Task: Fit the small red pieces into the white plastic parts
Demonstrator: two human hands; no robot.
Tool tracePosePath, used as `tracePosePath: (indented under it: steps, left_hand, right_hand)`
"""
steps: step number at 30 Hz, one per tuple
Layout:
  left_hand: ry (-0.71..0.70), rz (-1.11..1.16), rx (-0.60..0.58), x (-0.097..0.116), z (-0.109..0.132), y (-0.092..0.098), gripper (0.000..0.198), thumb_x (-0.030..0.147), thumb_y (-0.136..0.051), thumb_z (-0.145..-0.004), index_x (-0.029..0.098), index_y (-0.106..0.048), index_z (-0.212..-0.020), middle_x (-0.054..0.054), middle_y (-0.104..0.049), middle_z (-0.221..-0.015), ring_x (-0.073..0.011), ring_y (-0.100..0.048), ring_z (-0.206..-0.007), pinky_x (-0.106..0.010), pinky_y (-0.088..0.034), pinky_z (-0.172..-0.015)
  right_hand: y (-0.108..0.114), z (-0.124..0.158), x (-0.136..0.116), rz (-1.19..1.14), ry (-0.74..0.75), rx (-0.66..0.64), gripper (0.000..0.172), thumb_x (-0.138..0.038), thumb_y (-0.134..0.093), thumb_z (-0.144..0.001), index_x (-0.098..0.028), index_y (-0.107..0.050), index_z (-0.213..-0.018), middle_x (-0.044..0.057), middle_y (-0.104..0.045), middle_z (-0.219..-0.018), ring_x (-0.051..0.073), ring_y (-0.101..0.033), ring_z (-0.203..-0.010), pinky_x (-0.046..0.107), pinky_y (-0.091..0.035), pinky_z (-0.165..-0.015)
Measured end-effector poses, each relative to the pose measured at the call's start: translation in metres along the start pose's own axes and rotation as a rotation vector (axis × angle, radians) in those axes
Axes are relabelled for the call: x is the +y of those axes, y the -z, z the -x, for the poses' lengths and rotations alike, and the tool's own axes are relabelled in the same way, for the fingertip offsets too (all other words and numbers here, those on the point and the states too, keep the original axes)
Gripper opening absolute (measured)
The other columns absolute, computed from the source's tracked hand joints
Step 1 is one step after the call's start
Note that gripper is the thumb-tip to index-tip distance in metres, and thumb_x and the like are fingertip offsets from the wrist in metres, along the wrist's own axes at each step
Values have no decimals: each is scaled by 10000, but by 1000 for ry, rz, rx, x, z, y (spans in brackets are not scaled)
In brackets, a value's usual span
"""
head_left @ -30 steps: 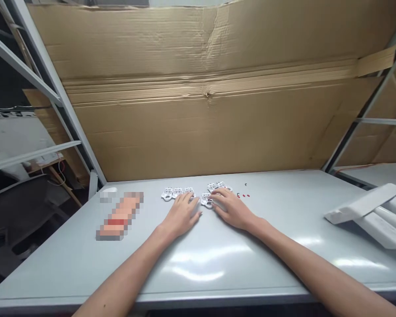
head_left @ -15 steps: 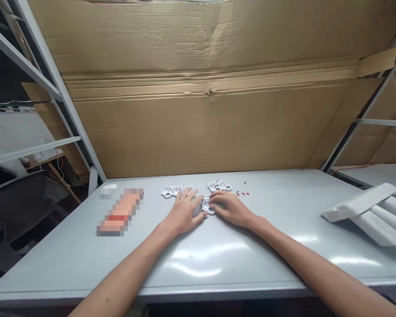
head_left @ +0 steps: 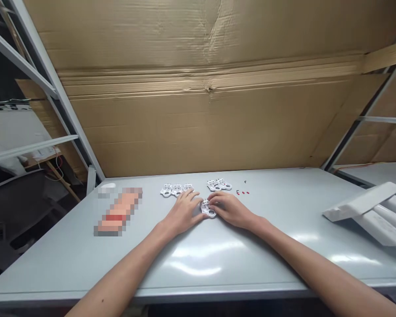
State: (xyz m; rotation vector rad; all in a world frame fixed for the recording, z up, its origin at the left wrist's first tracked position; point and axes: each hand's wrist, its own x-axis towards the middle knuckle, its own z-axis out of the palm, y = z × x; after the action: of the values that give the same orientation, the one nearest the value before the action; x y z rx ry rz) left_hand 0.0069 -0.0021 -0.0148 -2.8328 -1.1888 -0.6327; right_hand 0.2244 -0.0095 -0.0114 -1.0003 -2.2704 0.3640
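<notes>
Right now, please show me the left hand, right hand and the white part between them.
Left hand (head_left: 182,212), head view: back of hand.
Right hand (head_left: 231,208), head view: back of hand.
White part (head_left: 206,209), head view: body beside ring.

On the surface (head_left: 267,259), the person's left hand (head_left: 184,210) and right hand (head_left: 230,208) meet at a white part (head_left: 205,208), fingers at either side; how firmly they grip is unclear. Just beyond the left hand sits a row of three white parts (head_left: 177,189); beyond the right hand, two more white parts (head_left: 212,185). Small red bits (head_left: 243,193) lie farther right of that hand. A blurred orange item (head_left: 119,213) lies left of the left hand.
</notes>
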Motion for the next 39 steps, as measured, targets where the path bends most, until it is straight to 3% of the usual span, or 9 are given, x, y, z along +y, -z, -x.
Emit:
tracePosePath:
  steps: [7,15,18,21,24,26,30,34,39]
  left_hand:
    - [-13,-2,10,3,-1,4,348,431,-679,-884,212,-610,-1146,-110,-573,-1332,-326,-430,-1349,-511,-398,-1093]
    - [-23,-4,-9,5,-1,10,335,406,-693,-875,192,-620,-1123,-127,-582,-1313,-346,-429,-1348,-525,-388,-1099]
    - [-24,-1,-6,6,0,11,325,401,-681,-883,188,-619,-1121,-129,-591,-1296,-338,-440,-1339,-512,-397,-1094]
    - [-26,1,2,8,0,10,323,391,-679,-882,181,-615,-1119,-130,-597,-1283,-336,-439,-1334,-502,-399,-1092]
    - [-40,0,16,9,1,8,309,389,-636,-908,200,-595,-1149,-114,-601,-1273,-326,-453,-1317,-497,-414,-1073]
    - [-44,-4,18,9,1,6,298,385,-597,-930,211,-582,-1171,-104,-602,-1268,-316,-463,-1305,-491,-416,-1071]
    - [-29,-18,2,9,2,4,317,382,-570,-941,197,-576,-1199,-118,-591,-1282,-322,-457,-1309,-489,-410,-1078]
    - [-24,-25,-17,9,3,5,362,380,-563,-947,171,-560,-1243,-135,-589,-1288,-335,-447,-1321,-503,-393,-1090]
    - [-34,-16,-8,8,3,6,355,390,-550,-947,185,-561,-1237,-135,-589,-1282,-334,-462,-1299,-507,-413,-1068]
  right_hand:
    - [-2,3,2,111,36,33,254,-216,-407,-980,-202,-661,-985,105,-688,-1057,226,-649,-951,381,-521,-830]
    - [7,3,-1,4,-98,119,188,-199,-474,-915,-220,-650,-855,46,-709,-867,201,-633,-764,339,-483,-710]
    - [8,-1,-4,-225,-216,218,150,-239,-526,-893,-216,-670,-864,46,-710,-874,200,-644,-776,350,-502,-749]
    - [13,-4,-6,-678,-453,327,134,-265,-625,-853,-202,-700,-944,37,-691,-892,164,-640,-764,313,-536,-782]
    - [18,-6,-1,-1138,-735,375,99,-174,-661,-818,-187,-708,-904,27,-670,-830,123,-641,-747,229,-558,-780]
    - [18,-6,5,-1275,-834,381,102,-110,-623,-818,-182,-687,-850,33,-667,-806,117,-659,-770,208,-568,-790]
    - [12,-6,20,-1292,-837,380,146,-55,-557,-815,-181,-630,-801,48,-675,-814,133,-689,-852,248,-574,-873]
    - [8,-5,30,-1189,-743,352,118,-108,-552,-834,-196,-629,-846,83,-712,-928,191,-690,-1007,323,-550,-966]
    - [27,-5,37,-947,-674,414,168,-273,-530,-894,-197,-670,-949,129,-729,-1050,260,-689,-1042,402,-567,-921]
